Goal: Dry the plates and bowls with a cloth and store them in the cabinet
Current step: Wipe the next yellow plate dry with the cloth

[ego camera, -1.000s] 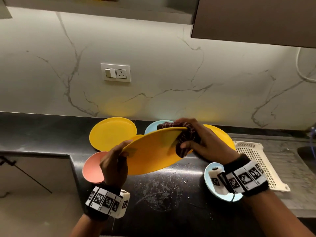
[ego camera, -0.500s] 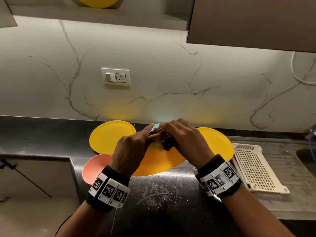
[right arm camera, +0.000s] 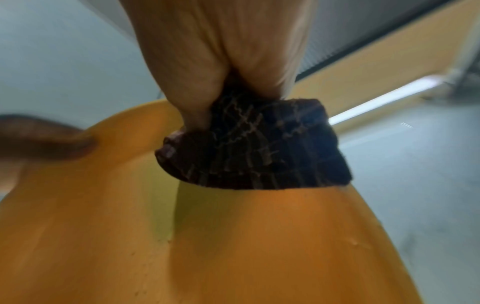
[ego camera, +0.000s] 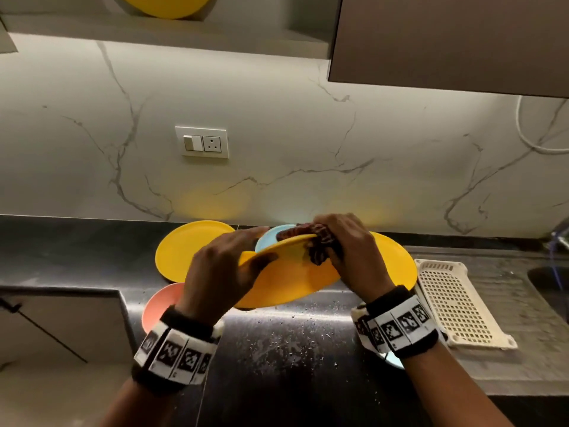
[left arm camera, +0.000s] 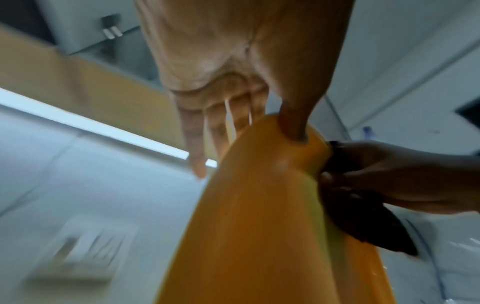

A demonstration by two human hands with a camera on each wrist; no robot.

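I hold a yellow plate (ego camera: 286, 272) tilted above the black counter. My left hand (ego camera: 234, 260) pinches its left rim, thumb on the near face and fingers behind, as the left wrist view shows on the yellow plate (left arm camera: 259, 226). My right hand (ego camera: 341, 245) grips a dark checked cloth (ego camera: 320, 248) folded over the plate's top edge. The right wrist view shows the cloth (right arm camera: 259, 148) bunched against the plate (right arm camera: 233, 246). Another yellow plate (ego camera: 184, 254) lies on the counter at the left, a third yellow plate (ego camera: 397, 266) at the right, and a blue bowl (ego camera: 274, 235) sits behind.
A pink bowl (ego camera: 160, 303) sits at the counter's front left. A cream perforated tray (ego camera: 455, 300) lies on the draining board at the right, with the sink (ego camera: 551, 282) beyond. A yellow plate (ego camera: 166, 4) stands on the open shelf above; a closed cabinet door (ego camera: 446, 38) hangs top right.
My left hand shifted along the rim as the plate turned between my hands. The cloth stayed on the plate's top edge. The view tilted up, showing more of the shelf plate.
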